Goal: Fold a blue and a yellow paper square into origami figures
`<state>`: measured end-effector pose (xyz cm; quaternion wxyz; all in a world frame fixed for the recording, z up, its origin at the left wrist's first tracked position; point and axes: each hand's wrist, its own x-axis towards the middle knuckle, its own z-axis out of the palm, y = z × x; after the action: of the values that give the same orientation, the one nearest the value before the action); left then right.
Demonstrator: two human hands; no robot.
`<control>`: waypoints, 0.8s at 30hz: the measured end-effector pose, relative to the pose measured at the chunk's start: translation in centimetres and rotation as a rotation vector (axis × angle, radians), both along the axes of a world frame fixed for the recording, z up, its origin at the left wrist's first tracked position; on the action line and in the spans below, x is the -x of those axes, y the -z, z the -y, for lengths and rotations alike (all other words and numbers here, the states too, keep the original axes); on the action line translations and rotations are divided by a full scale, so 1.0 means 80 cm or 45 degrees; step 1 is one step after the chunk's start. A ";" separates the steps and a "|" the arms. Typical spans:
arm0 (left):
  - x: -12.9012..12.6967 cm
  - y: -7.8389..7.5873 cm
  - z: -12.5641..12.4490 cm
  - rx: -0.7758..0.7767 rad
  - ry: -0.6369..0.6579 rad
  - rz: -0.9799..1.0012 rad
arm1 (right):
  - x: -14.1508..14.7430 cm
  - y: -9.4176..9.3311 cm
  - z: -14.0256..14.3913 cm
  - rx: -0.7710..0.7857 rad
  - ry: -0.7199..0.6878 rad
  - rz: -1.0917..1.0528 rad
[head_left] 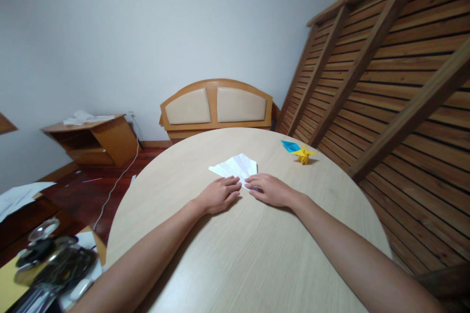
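A folded white paper [235,166] lies flat on the round light-wood table [242,254]. My left hand [219,194] rests palm down with its fingertips pressing the paper's near edge. My right hand [270,190] lies flat beside it, its fingertips on the paper's near corner. The two hands nearly touch. Neither hand lifts the paper. Further right on the table sit a yellow folded paper figure [303,154] and a blue folded paper piece [290,145], apart from both hands.
A wooden slatted wall [396,83] rises along the table's right side. Behind the table stands a padded wooden headboard [216,105]. A low wooden shelf unit [96,139] with white paper stands at the left. Shiny dark objects [51,259] crowd the lower left corner.
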<state>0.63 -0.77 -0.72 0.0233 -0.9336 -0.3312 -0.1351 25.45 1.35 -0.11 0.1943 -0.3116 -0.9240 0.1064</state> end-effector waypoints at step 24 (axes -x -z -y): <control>-0.010 -0.005 0.001 0.029 -0.247 0.116 | 0.011 -0.018 0.017 0.069 -0.171 -0.011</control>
<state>1.42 -0.86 -0.35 0.0104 -0.8902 -0.4223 -0.1708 24.57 -0.04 1.29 0.1824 -0.2537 -0.9388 0.1454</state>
